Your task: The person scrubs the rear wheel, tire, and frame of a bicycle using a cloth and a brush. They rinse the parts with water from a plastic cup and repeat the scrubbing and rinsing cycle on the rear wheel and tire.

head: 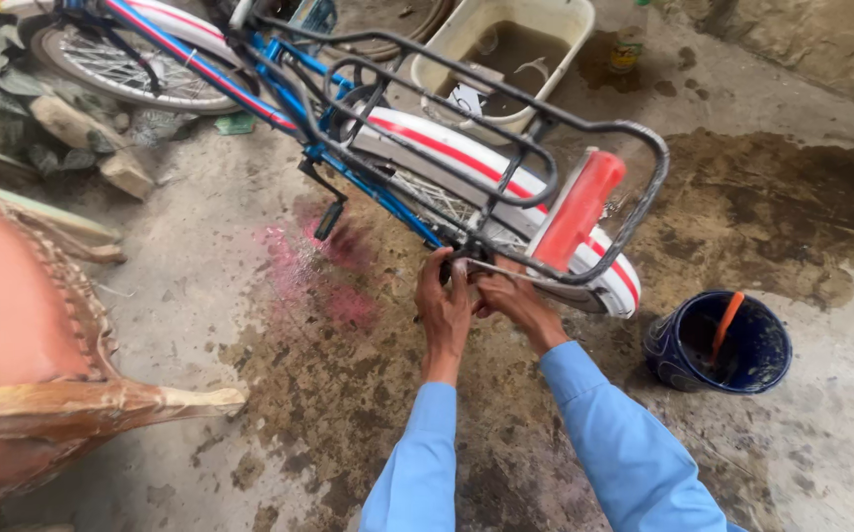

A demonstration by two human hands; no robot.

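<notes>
A blue bicycle with a white and red rear mudguard and a black rear carrier rack stands in front of me. Both my hands meet at the rear wheel hub under the rack. My left hand grips the frame end by the axle. My right hand presses against the same spot, its fingers curled around a thin metal stay or tool; which one I cannot tell. A red reflector block hangs on the rack just above my right hand. Both sleeves are light blue.
A dark blue bucket with an orange-handled tool in it stands on the stained concrete to the right. A white tub of murky water sits behind the bicycle. An orange chair with a wooden arm fills the left. Stones lie at the far left.
</notes>
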